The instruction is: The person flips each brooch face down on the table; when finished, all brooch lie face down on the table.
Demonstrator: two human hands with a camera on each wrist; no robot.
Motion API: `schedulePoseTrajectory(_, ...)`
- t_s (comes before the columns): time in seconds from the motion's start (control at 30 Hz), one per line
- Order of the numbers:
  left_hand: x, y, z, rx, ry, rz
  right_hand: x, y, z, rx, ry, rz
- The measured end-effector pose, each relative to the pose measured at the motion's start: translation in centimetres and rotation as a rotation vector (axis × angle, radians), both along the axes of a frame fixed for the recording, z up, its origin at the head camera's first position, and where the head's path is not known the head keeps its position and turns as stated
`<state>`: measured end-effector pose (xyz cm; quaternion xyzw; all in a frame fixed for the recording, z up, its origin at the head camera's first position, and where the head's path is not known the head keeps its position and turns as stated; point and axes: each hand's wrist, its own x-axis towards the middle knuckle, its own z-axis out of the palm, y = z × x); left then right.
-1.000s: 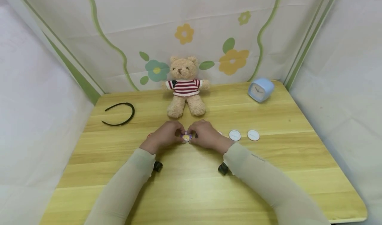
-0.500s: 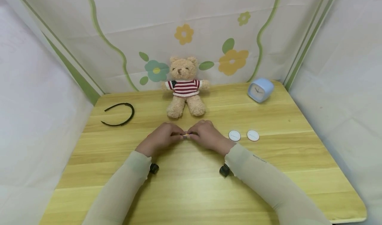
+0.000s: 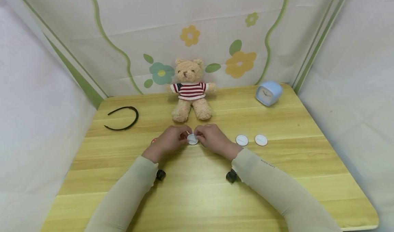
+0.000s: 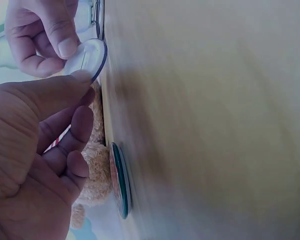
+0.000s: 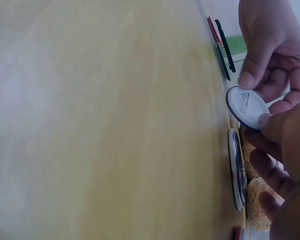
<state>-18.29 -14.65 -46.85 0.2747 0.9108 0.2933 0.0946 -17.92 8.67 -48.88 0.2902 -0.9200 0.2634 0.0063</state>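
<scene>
A round pin-back button badge [image 3: 192, 139] is between my two hands, its white back with the pin facing up. My left hand [image 3: 171, 140] pinches one edge of it with thumb and fingers. On the opposite edge my right hand [image 3: 213, 138] pinches it too. In the left wrist view the badge [image 4: 90, 57] is tilted above the table, and its dark rim shows. The right wrist view shows the pin bar on the badge back [image 5: 247, 107]. A green-rimmed badge [image 4: 120, 180] lies under my left hand, and another badge [image 5: 236, 170] lies by my right hand.
Two white-backed badges [image 3: 241, 140] [image 3: 261, 140] lie to the right on the wooden table [image 3: 197, 197]. A teddy bear [image 3: 191, 90] in a striped shirt sits behind my hands. A black headband [image 3: 135, 117] lies at left, a blue clock [image 3: 268, 93] at back right.
The badge between my hands has been turned over: its printed purple and yellow face showed first, then it was nearly edge-on, and now its white back shows. Both hands stay near the same spot.
</scene>
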Motion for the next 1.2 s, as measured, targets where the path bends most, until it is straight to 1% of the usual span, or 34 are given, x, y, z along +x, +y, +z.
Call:
schedulePoseTrajectory(0.2, 0.1, -0.5, -0.4, -0.019, -0.059, -0.026, 0.3, -0.1, 0.1, 0.008, -0.078, 0.032)
schedulePoseTrajectory(0.33, 0.0, -0.9, -0.5, -0.035, -0.074, -0.043, 0.3, -0.1, 0.0, 0.013, -0.093, 0.069)
schedulePoseTrajectory(0.47, -0.2, -1.1, -0.5, -0.044, -0.079, -0.061, 0.2, -0.2, -0.2, 0.02, -0.067, 0.107)
schedulePoseTrajectory(0.57, -0.1, -1.2, -0.5, -0.054, -0.093, -0.06, 0.1, -0.2, -0.4, 0.022, -0.048, 0.133)
schedulePoseTrajectory(0.7, 0.0, -1.1, -0.3, -0.105, -0.068, -0.07, 0.1, -0.1, -0.7, 0.047, -0.022, 0.17)
schedulePoseTrajectory(0.77, 0.0, -1.1, -0.2, -0.131, -0.048, -0.086, 0.0, -0.1, -0.7, 0.067, -0.001, 0.187)
schedulePoseTrajectory(0.87, 0.0, -1.3, 0.0, -0.139, -0.04, -0.094, 0.1, -0.1, -0.7, 0.092, 0.026, 0.202)
schedulePoseTrajectory(0.93, 0.0, -1.8, 0.0, -0.121, -0.048, -0.082, 0.1, -0.1, -0.7, 0.096, 0.033, 0.207)
schedulePoseTrajectory(1.03, 0.0, -3.2, 0.0, -0.087, -0.067, -0.029, 0.0, -0.2, -0.6, 0.106, 0.028, 0.205)
schedulePoseTrajectory(1.2, -0.4, -6.0, 0.6, -0.126, -0.057, -0.01, -0.1, 0.0, -0.5, 0.111, -0.002, 0.193)
